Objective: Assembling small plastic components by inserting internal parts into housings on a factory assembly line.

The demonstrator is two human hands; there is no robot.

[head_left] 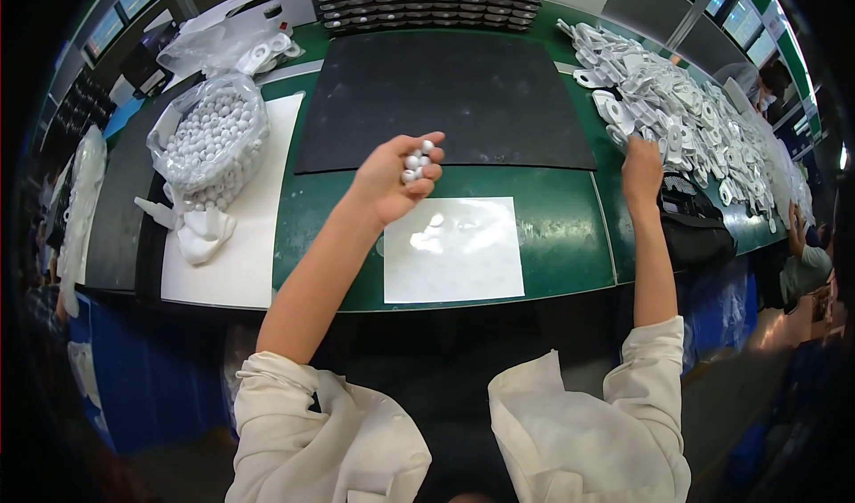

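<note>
Several small white balls (414, 162) rest in my left hand (392, 178), which is turned palm up with its fingers curled round them, above the front edge of a black mat (445, 102). My right hand (642, 178) reaches to the near left edge of a heap of white plastic parts (677, 111), flat pieces with round holes. Its fingers are drawn together against the pieces there. Whatever lies between those fingertips is hidden. Under my left hand and a little to its right lies a glossy white sheet (454, 263) on the green table (561, 236).
To the left stands a clear bag (210, 138) full of white balls, with a white squeeze bottle (157, 211) and a crumpled white cloth (203, 236) before it. Stacked black trays (432, 0) line the back. A black pouch (695, 227) sits below my right hand. Another person (806, 267) is at far right.
</note>
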